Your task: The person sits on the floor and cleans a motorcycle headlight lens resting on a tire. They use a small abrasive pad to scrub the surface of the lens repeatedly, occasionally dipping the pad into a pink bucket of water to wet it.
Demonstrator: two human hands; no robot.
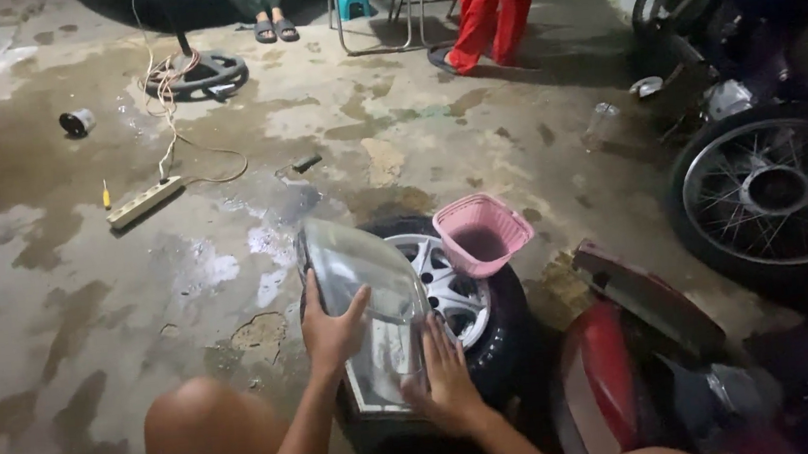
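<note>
- Head view shows the left hand (332,331) clasping the near edge of a clear headlight lens (362,278), while the right hand (450,382) lies open and flat on its lower part.
- This lens rests propped on a car wheel (455,296) lying on the floor.
- It could slide off the wheel and crack, since only one hand grips the smooth, curved lens.
- A pink basket (482,233) sits tilted on the wheel's far rim and might tip.
- Beyond the wheel, wet patches on the concrete floor (64,289) reach towards a power strip (143,203): a shock risk.
- Right of the wheel stands a motorbike (776,191).
</note>
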